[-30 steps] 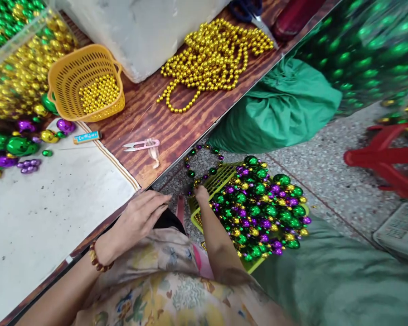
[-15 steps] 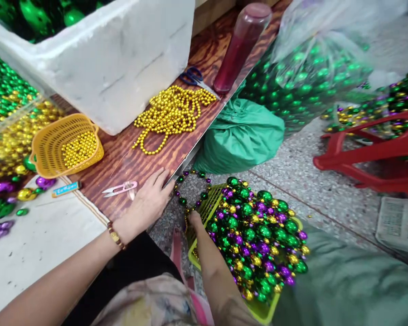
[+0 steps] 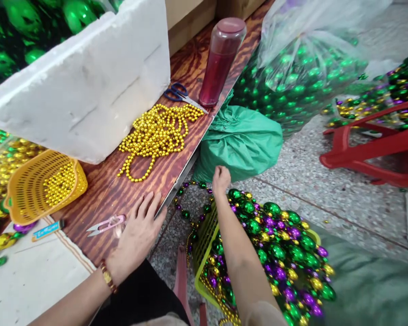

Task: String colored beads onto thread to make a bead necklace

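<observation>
My left hand [image 3: 138, 235] lies flat on the table's edge with its fingers stretched out, next to pink-handled thread snips [image 3: 110, 223]. My right hand [image 3: 221, 182] is closed, fingers curled, above the rim of a yellow-green basket [image 3: 204, 235] and in front of a green cloth bag [image 3: 243, 140]. What its fingers hold, if anything, is hidden. Just left of its wrist, a loop of a green, purple and gold bead necklace [image 3: 185, 213] hangs beside the basket. Strung beads [image 3: 279, 251] in the same colours heap over the basket, partly behind my right forearm.
On the wood-grain table [image 3: 163, 181] lie gold bead strands [image 3: 156, 136], blue-handled scissors [image 3: 178, 93], a red bottle [image 3: 222, 61], an orange basket [image 3: 30, 190] of gold beads and a white foam box [image 3: 88, 90]. A red stool [image 3: 370, 149] lies on the floor at right.
My right hand has moved up and away from the necklace loop, to the basket's far rim near the green bag. My left hand stays flat at the table edge. The view has shifted slightly.
</observation>
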The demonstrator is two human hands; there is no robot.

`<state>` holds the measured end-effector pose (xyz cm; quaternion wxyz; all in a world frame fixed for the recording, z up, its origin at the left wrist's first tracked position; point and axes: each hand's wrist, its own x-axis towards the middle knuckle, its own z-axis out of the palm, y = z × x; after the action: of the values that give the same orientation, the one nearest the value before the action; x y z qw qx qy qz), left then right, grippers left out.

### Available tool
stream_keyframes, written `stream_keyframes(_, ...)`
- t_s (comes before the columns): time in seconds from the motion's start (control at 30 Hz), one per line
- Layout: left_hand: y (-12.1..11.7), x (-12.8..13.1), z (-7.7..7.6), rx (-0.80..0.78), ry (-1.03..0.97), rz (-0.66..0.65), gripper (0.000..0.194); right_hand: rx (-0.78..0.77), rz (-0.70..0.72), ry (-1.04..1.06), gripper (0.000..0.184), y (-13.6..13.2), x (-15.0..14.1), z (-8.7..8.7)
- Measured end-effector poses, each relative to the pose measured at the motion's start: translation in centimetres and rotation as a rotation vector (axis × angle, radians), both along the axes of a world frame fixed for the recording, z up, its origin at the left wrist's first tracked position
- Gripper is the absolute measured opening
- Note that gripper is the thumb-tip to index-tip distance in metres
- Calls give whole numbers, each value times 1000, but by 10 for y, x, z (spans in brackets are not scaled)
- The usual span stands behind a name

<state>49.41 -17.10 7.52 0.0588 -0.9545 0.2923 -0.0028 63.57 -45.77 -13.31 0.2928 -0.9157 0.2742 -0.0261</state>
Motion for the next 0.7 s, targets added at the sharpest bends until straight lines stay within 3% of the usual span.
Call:
stream_keyframes(0.17, 1, -1, -7, 3, -44, 5, 40, -119, 28, -105, 35, -38, 101, 53)
stream_keyframes(0.3, 0, 0, -8, -11, -76, 4, 36, -84, 29, -66, 32, -63, 138, 69)
stream_keyframes(0.43, -1, 1, -6, -30, -71, 22, 35, -20, 19, -90, 14, -96, 117, 68)
stream_keyframes(0.57, -2, 2, -3, -52, -52, 33, 35, 31, -59, -255, 12, -133, 60, 69)
stream_keyframes(0.7, -2, 2, 1, -74, -31, 32, 31, 158, -252, -438, 15, -152, 3, 61)
